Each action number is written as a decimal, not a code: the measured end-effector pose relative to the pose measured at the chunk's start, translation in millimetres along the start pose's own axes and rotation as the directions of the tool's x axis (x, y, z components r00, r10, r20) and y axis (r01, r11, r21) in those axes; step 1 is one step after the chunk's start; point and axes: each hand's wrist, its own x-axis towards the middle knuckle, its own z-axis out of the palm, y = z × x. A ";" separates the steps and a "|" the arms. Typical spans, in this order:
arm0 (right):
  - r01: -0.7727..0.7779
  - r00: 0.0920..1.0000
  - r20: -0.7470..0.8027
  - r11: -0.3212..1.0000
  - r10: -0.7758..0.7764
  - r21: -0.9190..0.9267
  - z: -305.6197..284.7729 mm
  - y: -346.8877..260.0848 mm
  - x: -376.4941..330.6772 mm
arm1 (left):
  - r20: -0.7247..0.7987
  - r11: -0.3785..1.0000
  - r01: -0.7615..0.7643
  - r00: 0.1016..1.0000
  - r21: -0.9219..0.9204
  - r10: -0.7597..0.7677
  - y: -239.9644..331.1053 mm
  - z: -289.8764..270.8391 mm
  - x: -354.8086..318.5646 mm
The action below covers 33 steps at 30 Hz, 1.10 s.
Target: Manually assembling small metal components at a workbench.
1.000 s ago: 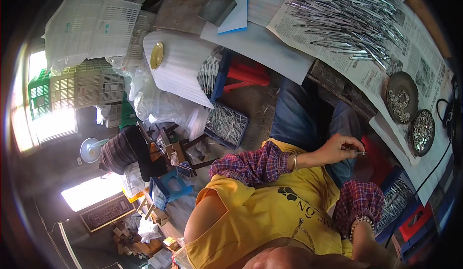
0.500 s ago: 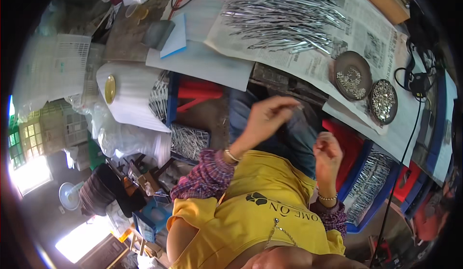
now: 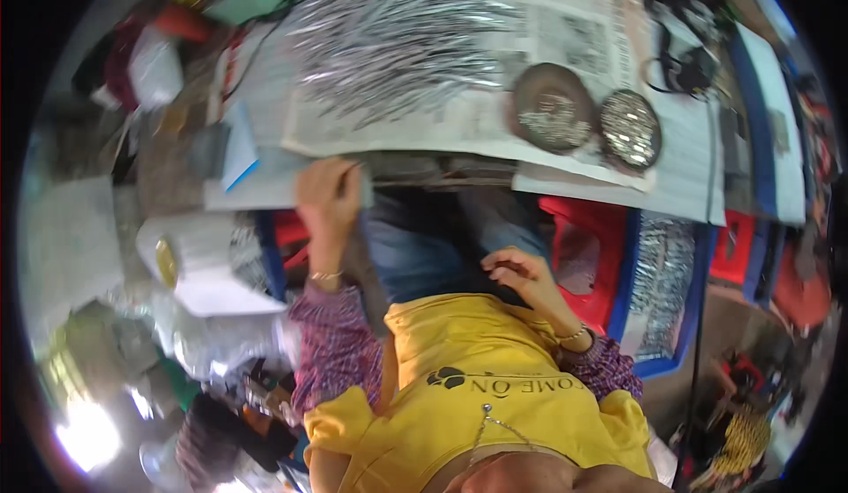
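My left hand [image 3: 329, 194] is at the table's near edge, its fingers curled in and slightly blurred. Whatever it may hold is hidden. Over my lap hovers my right hand [image 3: 523, 277], fingers loosely stretched and apart, with nothing seen in it. Beyond my left hand, many thin silvery strips [image 3: 397, 42] lie in a wide heap on newspaper [image 3: 565, 34]. Two round dishes stand at the right of the paper: a brown dish [image 3: 539, 91] partly filled with small shiny pieces, and a dark dish full of glittering pieces [image 3: 629, 129].
Red stools [image 3: 579, 263] stand under the table. A blue tray [image 3: 625, 316] of silvery strips is at the right. A white-covered surface [image 3: 208, 285] bears a yellowish oval object [image 3: 166, 263] at the left. A black cable [image 3: 698, 316] hangs down at the right.
The head view has turned, so the table sits more level and farther left. My left hand has moved to the table's edge and curled; my right hand has come down over my lap.
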 end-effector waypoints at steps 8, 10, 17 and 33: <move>0.054 0.998 0.039 0.998 -0.053 -0.014 2.9 7.3 5.6 | 0.055 0.961 0.260 0.962 0.096 -0.266 -57.1 -52.9 -46.0; 0.060 0.998 -0.028 0.998 -0.059 0.031 2.9 6.1 4.3 | 0.014 0.981 0.191 0.982 -0.032 -0.190 -42.8 -43.7 -36.0; 0.200 0.972 -0.120 0.980 -0.200 -0.019 -2.5 -15.9 4.5 | 0.483 0.404 0.696 0.710 -0.594 -0.512 72.3 -13.8 -16.5; 0.292 0.834 -0.330 0.862 -0.442 -0.414 -19.5 -28.3 6.8 | 0.888 -0.143 0.877 0.450 -0.460 -0.096 161.1 31.3 -40.8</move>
